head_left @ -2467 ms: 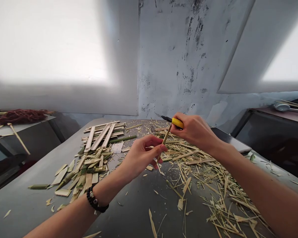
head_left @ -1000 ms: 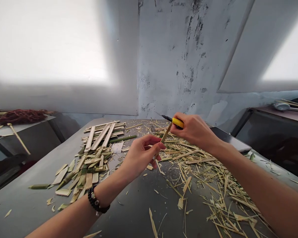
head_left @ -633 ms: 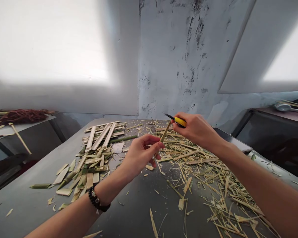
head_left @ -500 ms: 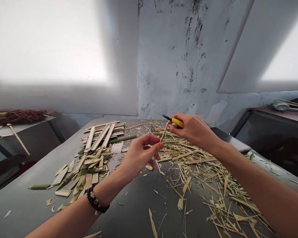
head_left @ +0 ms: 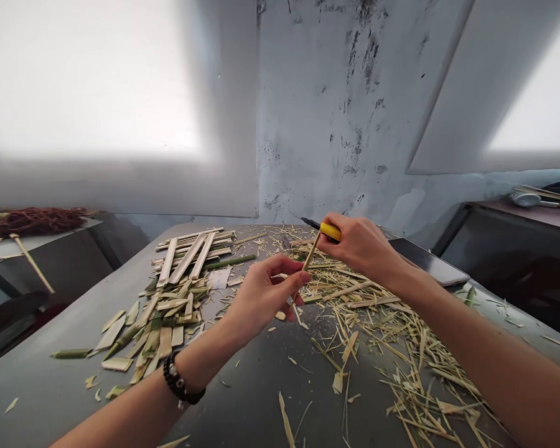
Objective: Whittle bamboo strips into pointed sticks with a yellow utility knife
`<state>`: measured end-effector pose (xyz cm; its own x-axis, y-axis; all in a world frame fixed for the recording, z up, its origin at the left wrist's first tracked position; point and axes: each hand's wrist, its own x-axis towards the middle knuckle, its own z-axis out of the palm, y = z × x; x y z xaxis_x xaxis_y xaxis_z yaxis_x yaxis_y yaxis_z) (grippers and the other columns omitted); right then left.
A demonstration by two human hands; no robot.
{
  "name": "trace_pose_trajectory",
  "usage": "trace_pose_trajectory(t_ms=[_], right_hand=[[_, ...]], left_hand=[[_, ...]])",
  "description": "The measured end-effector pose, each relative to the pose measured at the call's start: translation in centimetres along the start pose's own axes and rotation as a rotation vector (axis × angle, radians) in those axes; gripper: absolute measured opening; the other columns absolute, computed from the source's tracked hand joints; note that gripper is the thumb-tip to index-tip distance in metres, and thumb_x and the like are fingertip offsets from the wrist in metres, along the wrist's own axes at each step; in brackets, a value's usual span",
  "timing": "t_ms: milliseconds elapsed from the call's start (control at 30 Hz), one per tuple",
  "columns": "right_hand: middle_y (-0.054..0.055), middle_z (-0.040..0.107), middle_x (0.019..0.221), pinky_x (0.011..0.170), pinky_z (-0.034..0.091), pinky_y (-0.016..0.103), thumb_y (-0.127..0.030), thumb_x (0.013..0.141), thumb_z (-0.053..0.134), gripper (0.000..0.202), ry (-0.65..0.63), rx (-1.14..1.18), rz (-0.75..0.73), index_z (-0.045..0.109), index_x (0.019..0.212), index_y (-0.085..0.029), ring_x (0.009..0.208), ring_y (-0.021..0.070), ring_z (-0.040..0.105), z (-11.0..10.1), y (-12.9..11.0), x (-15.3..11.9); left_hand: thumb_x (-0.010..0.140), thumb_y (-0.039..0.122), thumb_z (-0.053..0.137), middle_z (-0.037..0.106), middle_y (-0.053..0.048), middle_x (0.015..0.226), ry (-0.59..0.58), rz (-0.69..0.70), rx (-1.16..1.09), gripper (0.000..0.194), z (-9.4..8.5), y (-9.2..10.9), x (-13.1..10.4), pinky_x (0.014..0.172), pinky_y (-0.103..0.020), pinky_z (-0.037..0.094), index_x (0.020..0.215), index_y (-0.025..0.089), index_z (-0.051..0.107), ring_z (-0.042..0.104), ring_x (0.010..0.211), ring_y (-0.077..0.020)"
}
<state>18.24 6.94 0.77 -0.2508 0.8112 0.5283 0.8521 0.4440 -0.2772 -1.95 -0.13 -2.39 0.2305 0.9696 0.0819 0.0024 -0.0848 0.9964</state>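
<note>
Between thumb and fingers, my left hand pinches a thin bamboo stick that slants up to the right. At the stick's upper end is my right hand, closed around a yellow and black craft knife. The knife's slim blade points up and left, past the stick. My right fingertips are close against the stick's top; whether they also grip it I cannot tell. Below and behind both hands lies a heap of bamboo shavings.
Split bamboo slats are stacked at the table's back left, with short bamboo offcuts in front. A dark flat tablet-like device lies beyond my right forearm. Reddish-brown fibres cover a side table at left. A stained wall stands behind.
My right hand has turned the knife slightly, so its yellow handle shows more and the blade reaches further left. My left hand keeps its pinch on the stick, almost unmoved.
</note>
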Motion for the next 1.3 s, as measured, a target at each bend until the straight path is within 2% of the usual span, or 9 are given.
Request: trace_pose_trajectory(t_ms=[300,567,733,833,900,967,1133,1300], right_hand=[[-0.004,0.049,0.06,0.056,0.026,0.029,-0.035,0.085,0.066,0.021,0.014,0.01,-0.013,0.048,0.081,-0.024,0.054,0.012,0.033,0.2,0.0,-0.1],[-0.005,0.051,0.061,0.055,0.028,0.029,-0.033,0.085,0.065,0.014,-0.097,0.135,-0.072,0.055,0.084,-0.024,0.054,0.0116,0.038,0.1,-1.3,-0.5],[-0.004,0.045,0.054,0.051,0.027,0.029,-0.046,0.097,0.053,0.034,-0.057,0.224,0.008,0.055,0.074,-0.022,0.049,0.0112,0.036,-0.7,0.6,0.2],[-0.003,0.052,0.058,0.05,0.032,0.028,-0.049,0.1,0.049,0.034,-0.049,0.303,0.038,0.062,0.088,-0.02,0.049,0.0124,0.044,-0.5,1.7,0.7],[-0.002,0.059,0.064,0.052,0.038,0.027,-0.045,0.099,0.051,0.028,-0.04,0.352,0.04,0.062,0.106,-0.02,0.053,0.0135,0.051,-0.3,2.0,0.9],[-0.002,0.062,0.068,0.055,0.041,0.026,-0.043,0.098,0.053,0.029,-0.032,0.378,0.034,0.06,0.115,-0.02,0.057,0.014,0.054,-0.1,1.8,0.9],[-0.002,0.059,0.067,0.053,0.035,0.027,-0.051,0.096,0.059,0.032,-0.01,0.327,-0.004,0.07,0.101,-0.021,0.056,0.0131,0.048,-0.2,0.8,0.4],[-0.003,0.052,0.06,0.055,0.029,0.029,-0.05,0.094,0.063,0.028,0.039,0.187,-0.039,0.071,0.097,-0.023,0.054,0.013,0.038,0.0,0.1,0.0]], left_hand=[[0.083,0.042,0.081,0.069,-0.005,0.091,0.019,-0.008,-0.009,0.031,0.2,-0.2,0.0,0.042,-0.023,0.056,0.095,0.016,0.067,0.062,0.06,-0.0108],[0.09,0.036,0.074,0.072,-0.008,0.098,0.1,-0.01,-0.001,0.022,-0.5,0.3,0.1,0.045,-0.021,0.055,0.098,0.017,0.067,0.063,0.066,-0.0112],[0.092,0.038,0.073,0.074,-0.01,0.104,0.086,-0.007,-0.029,0.024,-0.8,0.3,0.0,0.048,-0.021,0.055,0.101,0.017,0.066,0.063,0.068,-0.0105],[0.091,0.04,0.074,0.074,-0.011,0.106,0.061,-0.013,-0.031,0.027,-0.6,0.4,-0.1,0.049,-0.022,0.057,0.101,0.016,0.065,0.064,0.069,-0.0113],[0.091,0.041,0.074,0.074,-0.011,0.106,0.044,-0.014,-0.031,0.028,-0.5,0.4,-0.1,0.05,-0.023,0.058,0.101,0.017,0.065,0.065,0.069,-0.012],[0.091,0.042,0.074,0.074,-0.011,0.106,0.034,-0.012,-0.031,0.029,-0.5,0.3,0.0,0.05,-0.023,0.059,0.102,0.017,0.065,0.066,0.07,-0.0125],[0.089,0.044,0.075,0.072,-0.009,0.103,0.032,-0.001,-0.024,0.031,-0.4,0.2,0.0,0.049,-0.023,0.058,0.101,0.017,0.065,0.067,0.069,-0.0129],[0.086,0.042,0.079,0.065,-0.003,0.096,0.06,0.023,-0.001,0.03,-0.1,0.3,-0.2,0.047,-0.023,0.059,0.095,0.019,0.062,0.065,0.065,-0.0116]])
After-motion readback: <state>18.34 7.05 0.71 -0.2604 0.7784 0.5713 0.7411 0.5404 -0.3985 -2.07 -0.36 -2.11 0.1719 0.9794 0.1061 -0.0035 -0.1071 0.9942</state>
